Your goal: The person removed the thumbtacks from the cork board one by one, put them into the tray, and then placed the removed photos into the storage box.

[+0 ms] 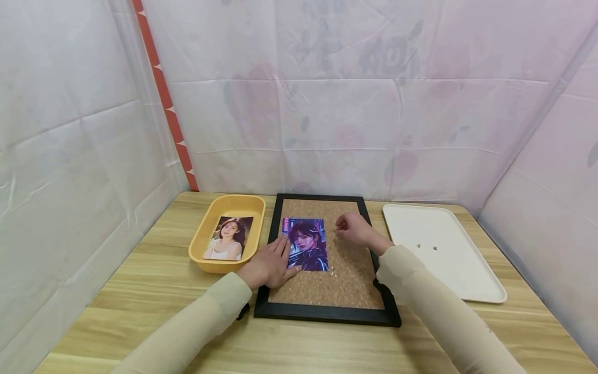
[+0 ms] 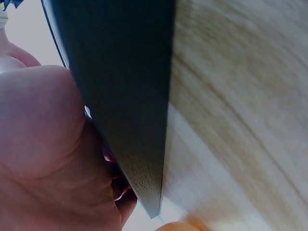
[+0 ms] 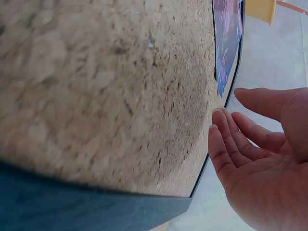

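A corkboard (image 1: 345,291) in a black frame lies flat on the table. On its cork is a purple-blue printed picture (image 1: 308,246) of a figure in dark clothing. My left hand (image 1: 271,264) rests across the board's left frame edge, its extended fingers and thumb touching the picture's left side. Just right of the picture, my right hand (image 1: 356,228) hovers over the cork. In the right wrist view, the fingers (image 3: 231,139) are loosely bent and the thumb stands apart from them; nothing shows between them. Tiny pale specks (image 1: 333,273) sit below the picture's lower right corner.
A yellow tray (image 1: 198,244) on the left holds a photo (image 1: 229,239) of a person in a white top. At right, a white tray (image 1: 455,275) carries two small dark pieces (image 1: 435,248). Fabric walls (image 1: 345,114) enclose the wooden table (image 1: 154,291) at the back and sides.
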Motion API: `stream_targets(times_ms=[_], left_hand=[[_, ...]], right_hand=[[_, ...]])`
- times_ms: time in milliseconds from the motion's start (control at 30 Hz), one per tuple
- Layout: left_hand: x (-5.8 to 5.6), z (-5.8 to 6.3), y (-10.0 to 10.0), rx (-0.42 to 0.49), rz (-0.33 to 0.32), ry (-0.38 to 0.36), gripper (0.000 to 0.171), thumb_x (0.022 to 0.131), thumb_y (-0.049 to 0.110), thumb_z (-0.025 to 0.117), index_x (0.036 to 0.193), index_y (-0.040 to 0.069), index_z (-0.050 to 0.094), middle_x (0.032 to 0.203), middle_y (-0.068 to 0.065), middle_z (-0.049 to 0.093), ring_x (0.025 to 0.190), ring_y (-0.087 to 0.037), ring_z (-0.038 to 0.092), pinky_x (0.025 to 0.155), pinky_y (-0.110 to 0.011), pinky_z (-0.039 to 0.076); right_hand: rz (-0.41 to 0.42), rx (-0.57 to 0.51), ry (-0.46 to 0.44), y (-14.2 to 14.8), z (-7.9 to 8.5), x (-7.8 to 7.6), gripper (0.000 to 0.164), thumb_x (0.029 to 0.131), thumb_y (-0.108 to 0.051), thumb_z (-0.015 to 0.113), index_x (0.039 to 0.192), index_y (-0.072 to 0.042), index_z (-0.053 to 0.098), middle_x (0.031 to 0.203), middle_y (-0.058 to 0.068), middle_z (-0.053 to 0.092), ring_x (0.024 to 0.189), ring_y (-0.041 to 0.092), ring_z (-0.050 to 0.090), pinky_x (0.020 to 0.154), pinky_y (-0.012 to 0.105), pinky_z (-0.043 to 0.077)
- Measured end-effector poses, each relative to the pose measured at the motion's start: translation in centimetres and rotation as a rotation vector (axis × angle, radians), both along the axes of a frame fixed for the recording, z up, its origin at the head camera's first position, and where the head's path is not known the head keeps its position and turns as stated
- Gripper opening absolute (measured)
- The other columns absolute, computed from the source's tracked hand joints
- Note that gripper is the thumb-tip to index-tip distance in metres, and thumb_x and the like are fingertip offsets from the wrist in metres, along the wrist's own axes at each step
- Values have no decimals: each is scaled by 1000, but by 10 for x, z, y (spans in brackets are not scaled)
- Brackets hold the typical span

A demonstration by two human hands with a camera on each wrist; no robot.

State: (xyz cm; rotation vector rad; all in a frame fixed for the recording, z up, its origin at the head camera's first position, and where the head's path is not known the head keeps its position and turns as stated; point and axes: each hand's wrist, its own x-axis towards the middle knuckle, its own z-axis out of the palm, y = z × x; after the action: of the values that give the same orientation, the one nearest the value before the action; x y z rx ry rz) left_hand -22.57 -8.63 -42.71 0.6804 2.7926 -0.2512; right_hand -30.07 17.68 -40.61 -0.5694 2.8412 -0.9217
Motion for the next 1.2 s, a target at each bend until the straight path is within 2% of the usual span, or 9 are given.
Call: stream_targets(times_ms=[100,200,400,600,800,967,1100,1200], left_hand=[[3,5,0,2,-6,0,78,108,58,29,162,2,22,171,-15,13,158,-30,11,127,-42,17],[3,6,1,4,-8,0,78,108,57,30,162,2,22,171,-16,14,158,-30,12,127,-42,17],[-6,-9,-2,3,-7,0,82,107,62,25,163,3,16,172,-15,6,158,-30,5,127,-42,13],[-13,-19,-2,3,-7,26,86,105,66,26,164,4,17,172,-14,8,158,-31,7,127,-43,14],[-12,-18,-2,11,-1,15,85,105,64,27,164,4,17,172,-14,7,158,-30,6,127,-43,14],[-6,-9,-1,14,11,-13,83,107,62,27,164,3,16,172,-14,6,159,-30,5,127,-42,12],[-1,1,-1,20,1,-7,80,107,59,29,163,2,19,172,-14,10,158,-30,9,127,-41,16],[0,2,-1,22,-3,2,80,107,60,28,163,2,21,171,-14,11,158,-29,11,127,-41,17]], right_hand=[[2,-6,2,-4,-1,-2,23,94,0,66,112,14,64,104,22,69,98,32,66,87,45,57],[5,-4,1,-8,-1,-4,22,94,0,66,112,13,64,103,21,69,98,31,66,87,45,57],[-20,25,-32,-16,-2,-7,22,96,-3,65,116,9,65,108,19,69,101,30,66,92,45,56],[-38,39,-54,-22,-5,-8,23,97,-3,63,118,6,65,111,18,69,104,30,65,93,46,55],[-63,76,-47,-28,-7,-5,24,97,-7,64,118,5,66,111,17,68,103,29,65,92,46,56],[-113,87,-98,-34,-2,-4,29,99,-10,63,123,6,63,117,20,66,104,30,63,94,48,55],[-164,105,-142,-40,3,-5,27,97,-11,65,118,6,64,109,17,66,95,27,61,84,42,55],[-198,96,-184,-43,4,-6,13,96,-11,66,99,2,66,87,9,61,77,21,55,66,33,49]])
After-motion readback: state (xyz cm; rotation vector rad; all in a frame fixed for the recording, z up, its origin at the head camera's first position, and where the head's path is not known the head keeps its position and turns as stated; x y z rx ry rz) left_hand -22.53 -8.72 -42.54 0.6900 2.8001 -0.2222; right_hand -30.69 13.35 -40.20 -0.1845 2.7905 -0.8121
